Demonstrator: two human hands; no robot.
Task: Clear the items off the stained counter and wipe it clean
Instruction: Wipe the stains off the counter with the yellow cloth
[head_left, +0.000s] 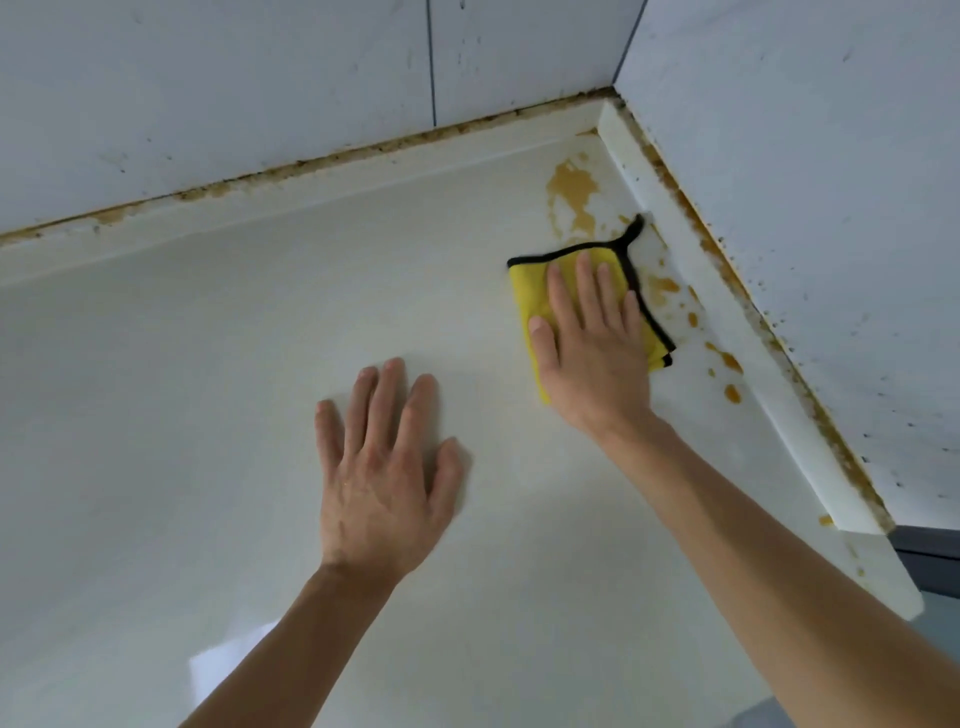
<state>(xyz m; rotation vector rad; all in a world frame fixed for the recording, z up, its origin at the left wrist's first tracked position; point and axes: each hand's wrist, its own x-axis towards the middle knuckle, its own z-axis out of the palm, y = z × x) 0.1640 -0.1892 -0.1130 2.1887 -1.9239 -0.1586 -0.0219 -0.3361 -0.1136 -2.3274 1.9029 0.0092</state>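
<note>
Head cam looks down at a pale counter (208, 364) that runs into a corner where two tiled walls (260, 78) meet. Right hand (592, 348) lies flat on a folded yellow cloth (530, 291) with black trim, fingers straight and slightly spread, pressing down on it rather than gripping it. That cloth sits toward the far right corner of the counter, close to the raised lip (727, 322) along the right edge, and one black-trimmed tip of it pokes up toward that lip.

Left hand (384, 467) is palm down on the bare counter nearer the middle, fingers straight and fanned out, holding nothing. It's a bit apart from the cloth, to the near left of it.

Stains (571, 192) are brownish orange. Biggest patch is just beyond the cloth, toward the far right corner. Smaller blots and drips trail along the right edge next to the lip, from beside the cloth down toward the near end. Counter surface around the left hand looks clean and a bit glossy.

Seam where the walls meet the lip has a grimy brown line of gunk (311, 161) running along both the far and right edges, and the right wall is speckled with dark spots.
</note>
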